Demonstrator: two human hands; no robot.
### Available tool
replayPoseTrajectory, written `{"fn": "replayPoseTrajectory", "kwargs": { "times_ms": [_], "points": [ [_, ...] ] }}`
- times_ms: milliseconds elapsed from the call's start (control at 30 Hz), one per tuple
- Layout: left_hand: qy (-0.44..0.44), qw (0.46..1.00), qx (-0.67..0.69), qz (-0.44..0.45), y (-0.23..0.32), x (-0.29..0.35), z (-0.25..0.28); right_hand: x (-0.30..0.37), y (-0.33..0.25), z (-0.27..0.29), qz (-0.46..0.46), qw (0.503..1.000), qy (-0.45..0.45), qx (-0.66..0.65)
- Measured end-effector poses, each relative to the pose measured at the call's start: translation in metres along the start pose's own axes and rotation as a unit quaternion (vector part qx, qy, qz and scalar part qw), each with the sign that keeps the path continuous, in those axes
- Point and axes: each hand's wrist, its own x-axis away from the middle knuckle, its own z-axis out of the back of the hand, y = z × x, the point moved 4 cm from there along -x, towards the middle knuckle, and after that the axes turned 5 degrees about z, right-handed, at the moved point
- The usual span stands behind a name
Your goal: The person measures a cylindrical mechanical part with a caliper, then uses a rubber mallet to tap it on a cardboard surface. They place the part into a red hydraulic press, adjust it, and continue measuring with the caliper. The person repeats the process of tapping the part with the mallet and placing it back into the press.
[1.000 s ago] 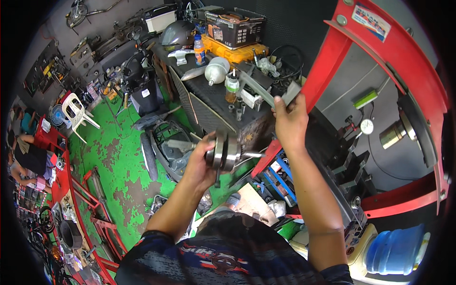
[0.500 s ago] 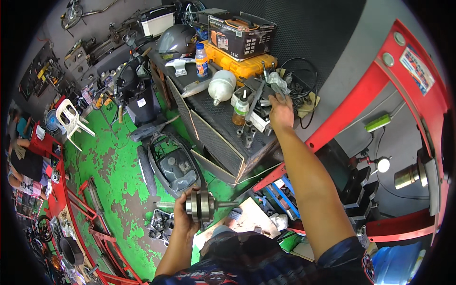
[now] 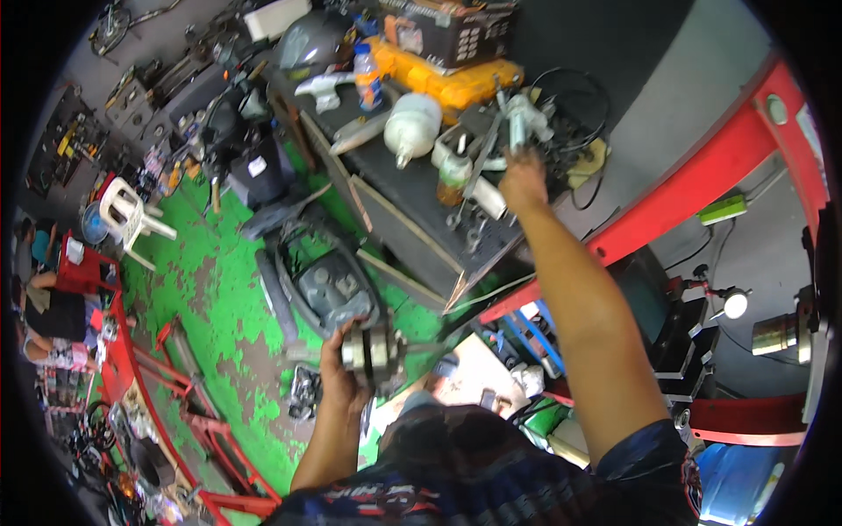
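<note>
Low in front of me, my left hand (image 3: pixel 340 379) is closed around a crankshaft (image 3: pixel 372 352), a round metal body with a shaft sticking out to each side. My right hand (image 3: pixel 526 182) reaches over the dark workbench (image 3: pixel 412 230), its fingers closed on a shiny metal cylindrical tool (image 3: pixel 517 131); motion blur hides its exact kind. Close to that hand are a small bottle of brownish liquid (image 3: pixel 453 178), a long metal bar and loose metal sockets (image 3: pixel 474 237). A pile of cables and parts lies just beyond it.
On the bench also stand a white bulb (image 3: pixel 412 127), a blue-capped bottle (image 3: pixel 367 77), an orange case (image 3: pixel 438 74), a box (image 3: pixel 456 33) and a helmet (image 3: pixel 317 42). A red press frame (image 3: pixel 684 180) rises on the right. Scooter bodywork (image 3: pixel 329 285) lies on the green floor.
My right hand has closed on the shiny cylindrical tool among the clutter and lifted it slightly. My left hand still holds the crankshaft. The whole view has shifted a little.
</note>
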Motion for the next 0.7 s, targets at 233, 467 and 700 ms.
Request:
{"fn": "replayPoseTrajectory", "kwargs": {
  "times_ms": [233,467,700],
  "points": [
    [-0.093,0.995,0.005,0.023,0.001,-0.032,-0.035,0.046,-0.042,0.106,-0.012,0.916,0.264,-0.303],
    [-0.082,0.995,-0.043,0.031,-0.023,-0.05,-0.035,0.166,-0.066,0.179,-0.046,0.852,0.178,-0.491],
    [-0.072,0.989,-0.096,0.09,-0.065,-0.05,-0.017,0.235,-0.06,0.169,0.004,0.891,0.023,-0.453]
  ]
}}
